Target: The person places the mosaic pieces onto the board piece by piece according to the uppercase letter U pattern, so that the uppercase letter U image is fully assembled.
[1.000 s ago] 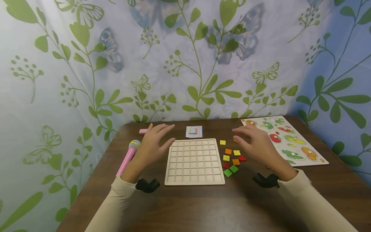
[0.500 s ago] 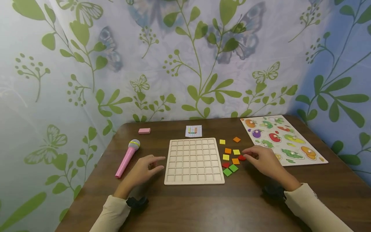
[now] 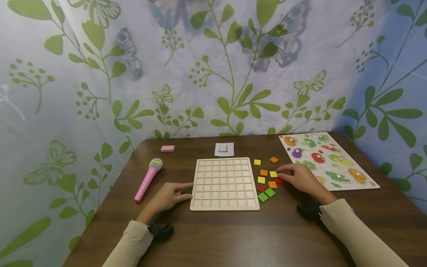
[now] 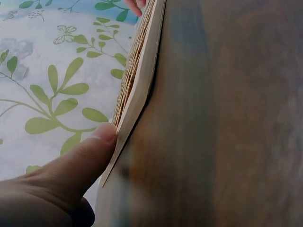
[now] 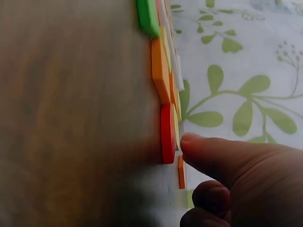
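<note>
A square wooden grid board (image 3: 224, 184) lies on the table. My left hand (image 3: 168, 198) is at its left edge, index finger and thumb stretched out; in the left wrist view the thumb (image 4: 85, 158) touches the board's side. To the right of the board lie several small tiles in yellow, orange, red and green. My right hand (image 3: 300, 178) is low over them, its fingertips beside a yellow tile (image 3: 273, 174) and over a red tile (image 3: 280, 180). The right wrist view has the thumb (image 5: 208, 149) just behind the red tile; whether it touches the yellow one is unclear.
Behind the board lies a small card (image 3: 224, 149) with a coloured grid pattern. A pink toy microphone (image 3: 146, 182) and a pink block (image 3: 167, 148) are at the left. A vegetable puzzle board (image 3: 328, 161) lies at the right, near my right hand.
Both hands have come down from above the table. The left hand has moved right to the board's edge. The right hand has lowered to the tiles, shifting from the red one towards the yellow one.
</note>
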Demonstrator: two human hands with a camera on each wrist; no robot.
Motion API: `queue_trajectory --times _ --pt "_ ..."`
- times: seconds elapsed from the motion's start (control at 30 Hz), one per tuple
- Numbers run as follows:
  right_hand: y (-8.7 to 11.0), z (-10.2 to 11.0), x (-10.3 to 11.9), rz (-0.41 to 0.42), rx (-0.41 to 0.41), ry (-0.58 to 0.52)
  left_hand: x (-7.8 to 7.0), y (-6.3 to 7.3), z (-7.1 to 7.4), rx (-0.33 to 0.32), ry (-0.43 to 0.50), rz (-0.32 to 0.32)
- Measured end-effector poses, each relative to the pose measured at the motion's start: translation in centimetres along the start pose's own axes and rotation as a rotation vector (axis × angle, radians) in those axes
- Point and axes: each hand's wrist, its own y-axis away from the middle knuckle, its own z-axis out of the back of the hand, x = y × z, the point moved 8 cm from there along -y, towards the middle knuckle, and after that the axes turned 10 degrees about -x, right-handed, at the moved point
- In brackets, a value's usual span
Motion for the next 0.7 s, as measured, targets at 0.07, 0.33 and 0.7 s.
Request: queue_trajectory --times 0.07,0.33,0.7 --pt "-0.1 -0.3 -0.5 -0.015 0.011 -0.018 0.0 -0.1 -0.1 0.009 0.006 0.002" --pt "-0.6 -0.8 -1.7 -0.036 0.062 -0.044 0.0 -0.4 -0.2 0.011 -0.013 0.007" --pt "-0.6 -1.2 -1.8 -0.049 0.114 -0.052 -0.3 0.2 -0.3 -0.030 -0.071 0.015"
